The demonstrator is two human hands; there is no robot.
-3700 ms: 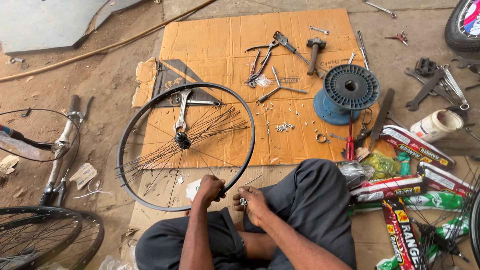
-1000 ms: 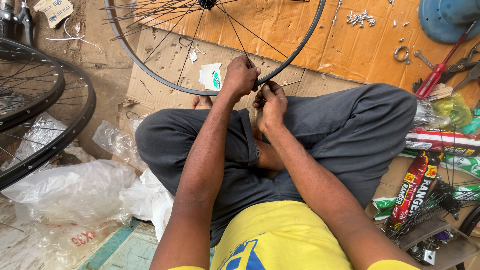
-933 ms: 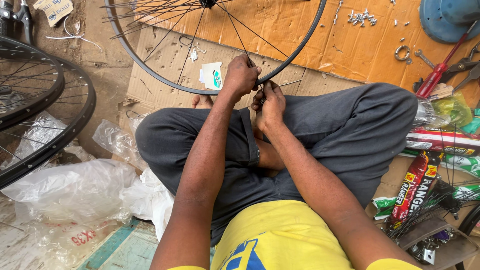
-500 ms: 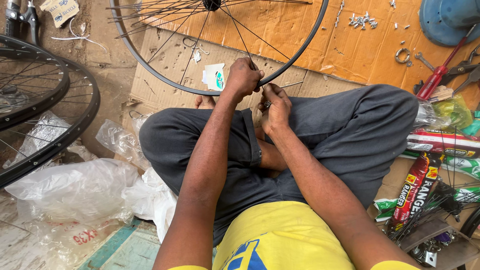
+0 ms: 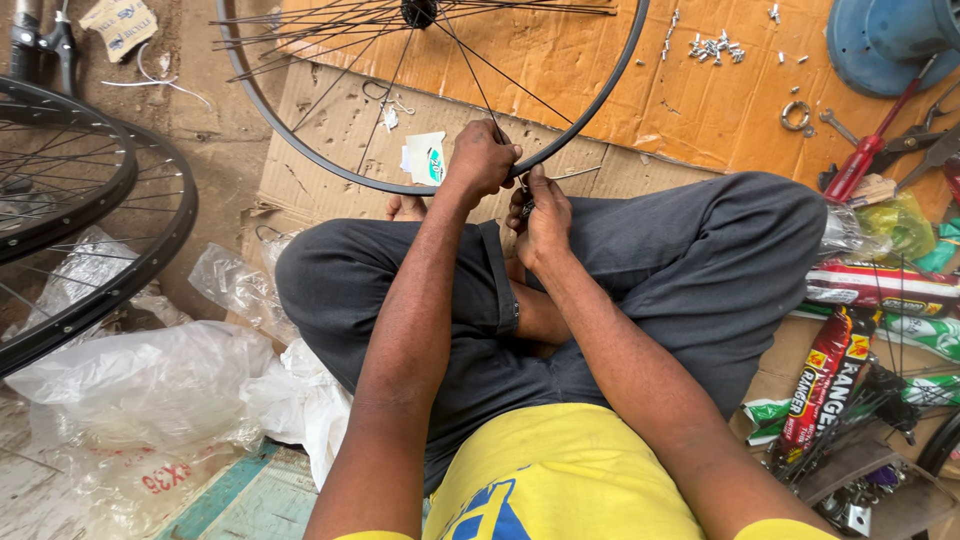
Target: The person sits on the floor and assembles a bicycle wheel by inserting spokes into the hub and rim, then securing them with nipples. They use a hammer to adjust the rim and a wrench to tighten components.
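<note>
A black bicycle wheel rim (image 5: pixel 300 150) with loose spokes (image 5: pixel 470 75) lies on cardboard in front of my crossed legs. My left hand (image 5: pixel 482 160) grips the near edge of the rim where a spoke meets it. My right hand (image 5: pixel 540 215) is closed just beside it, pinching a small dark tool or spoke end against the rim; what exactly it holds is too small to tell. The hub (image 5: pixel 418 12) sits at the top edge of the view.
Two more spoked wheels (image 5: pixel 90 230) lie at the left beside crumpled clear plastic bags (image 5: pixel 150 380). Spoke nipples (image 5: pixel 715 45), a blue spool (image 5: pixel 890 40), a red screwdriver (image 5: pixel 870 160), pliers and coloured packets (image 5: pixel 870 290) lie at the right on the cardboard (image 5: pixel 700 110).
Over the last second my hands stay on the rim's near edge, with only small finger shifts. Compared with 3.7 s ago, the view has tilted down and closer.
</note>
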